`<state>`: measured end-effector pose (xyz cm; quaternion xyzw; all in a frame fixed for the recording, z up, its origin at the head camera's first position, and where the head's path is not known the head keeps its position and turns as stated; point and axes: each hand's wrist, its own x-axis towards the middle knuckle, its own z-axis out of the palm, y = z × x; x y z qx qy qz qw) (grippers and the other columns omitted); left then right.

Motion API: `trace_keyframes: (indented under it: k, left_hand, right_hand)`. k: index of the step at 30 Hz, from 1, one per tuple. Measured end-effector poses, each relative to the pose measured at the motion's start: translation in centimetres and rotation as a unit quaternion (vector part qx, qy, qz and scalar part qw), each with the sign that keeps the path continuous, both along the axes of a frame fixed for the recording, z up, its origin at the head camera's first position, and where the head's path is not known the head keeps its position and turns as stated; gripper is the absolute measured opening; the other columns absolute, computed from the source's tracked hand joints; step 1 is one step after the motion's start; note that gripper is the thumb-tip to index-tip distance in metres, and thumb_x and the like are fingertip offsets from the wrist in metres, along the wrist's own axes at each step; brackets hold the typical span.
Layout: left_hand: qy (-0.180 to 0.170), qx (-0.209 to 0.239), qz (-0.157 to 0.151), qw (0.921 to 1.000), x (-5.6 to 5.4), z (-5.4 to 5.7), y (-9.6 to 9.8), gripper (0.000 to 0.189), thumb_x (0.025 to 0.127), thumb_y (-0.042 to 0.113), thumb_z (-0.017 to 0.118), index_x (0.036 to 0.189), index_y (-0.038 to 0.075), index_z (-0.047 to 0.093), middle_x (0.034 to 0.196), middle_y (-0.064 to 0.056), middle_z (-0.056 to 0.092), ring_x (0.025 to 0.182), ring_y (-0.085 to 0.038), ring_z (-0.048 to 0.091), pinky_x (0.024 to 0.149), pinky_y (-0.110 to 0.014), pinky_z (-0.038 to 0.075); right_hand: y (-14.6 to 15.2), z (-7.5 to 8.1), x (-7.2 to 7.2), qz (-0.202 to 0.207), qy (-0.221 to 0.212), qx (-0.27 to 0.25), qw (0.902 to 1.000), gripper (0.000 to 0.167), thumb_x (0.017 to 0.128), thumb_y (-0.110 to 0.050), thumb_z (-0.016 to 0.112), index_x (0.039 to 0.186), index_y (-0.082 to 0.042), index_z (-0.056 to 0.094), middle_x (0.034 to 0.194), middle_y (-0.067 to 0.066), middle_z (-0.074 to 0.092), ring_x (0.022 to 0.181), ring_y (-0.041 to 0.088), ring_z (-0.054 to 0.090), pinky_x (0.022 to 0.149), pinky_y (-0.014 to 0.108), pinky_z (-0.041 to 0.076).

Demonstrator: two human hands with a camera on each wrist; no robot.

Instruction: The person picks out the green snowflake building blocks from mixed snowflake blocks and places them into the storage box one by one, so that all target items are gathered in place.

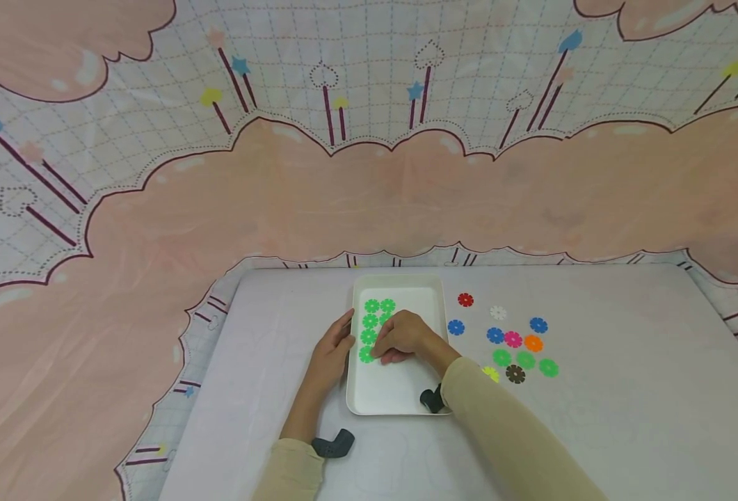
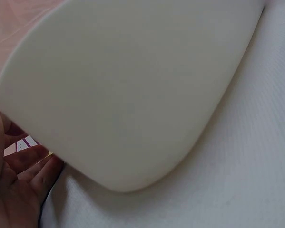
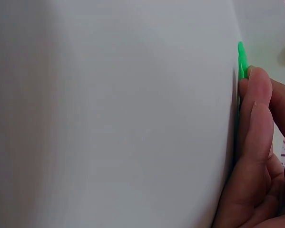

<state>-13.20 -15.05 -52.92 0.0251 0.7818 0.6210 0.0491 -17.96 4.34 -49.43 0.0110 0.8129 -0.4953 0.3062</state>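
The fingers (image 3: pixel 259 88) pinch a green piece (image 3: pixel 242 59) (seen edge-on) against the white tray (image 3: pixel 132 114).

"Where's the white tray (image 1: pixel 381 393)?"
"On the table (image 1: pixel 281 334), its far edge just beside the table's far edge."
"And the green notched discs (image 1: pixel 370 321)?"
"In two columns near the tray's left edge, the right column partly hidden."

Soft, even light falls on a smooth white rectangular tray (image 1: pixel 396 396) in the head view; wide-angle distortion stretches the pink-and-white patterned cloth (image 1: pixel 369 198) behind it toward the frame's edges. The left-wrist view is dimmer, the tray's outer wall greyed and a soft shadow lying under it on the white tablecloth (image 2: pixel 232 185). At right wrist, a blurred dark band shades one side of the tray's pale surface, opposite a thin, vivid green disc (image 3: pixel 242 59).
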Motion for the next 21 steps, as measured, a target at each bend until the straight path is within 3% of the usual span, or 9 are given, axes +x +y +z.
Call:
trace_keyframes:
  k: [13, 21]
  left_hand:
    - [-0.001, 0.000, 0.000, 1.0000, 0.14, 0.37, 0.07, 0.051, 0.105, 0.013, 0.051, 0.155, 0.022, 0.045, 0.157, -0.010, 0.048, 0.144, -0.032, 0.048, 0.116, -0.053, 0.042]
    - [0.000, 0.011, -0.002, 0.9999, 0.18, 0.25, 0.05, 0.050, 0.105, 0.013, 0.051, 0.154, 0.022, 0.046, 0.156, -0.010, 0.049, 0.144, -0.031, 0.048, 0.116, -0.053, 0.043]
  right_hand:
    - [-0.01, 0.00, 0.07, 0.002, 0.007, 0.005, 1.0000, 0.016, 0.076, -0.012, 0.089, 0.082, -0.009, 0.075, 0.067, 0.005, 0.074, 0.054, 0.011, 0.069, 0.049, 0.019, 0.054]
    - [0.33, 0.07, 0.13, 0.020, 0.008, -0.017, 0.9996, 0.016, 0.076, -0.010, 0.089, 0.082, -0.008, 0.074, 0.069, 0.006, 0.074, 0.057, 0.011, 0.070, 0.051, 0.020, 0.055]
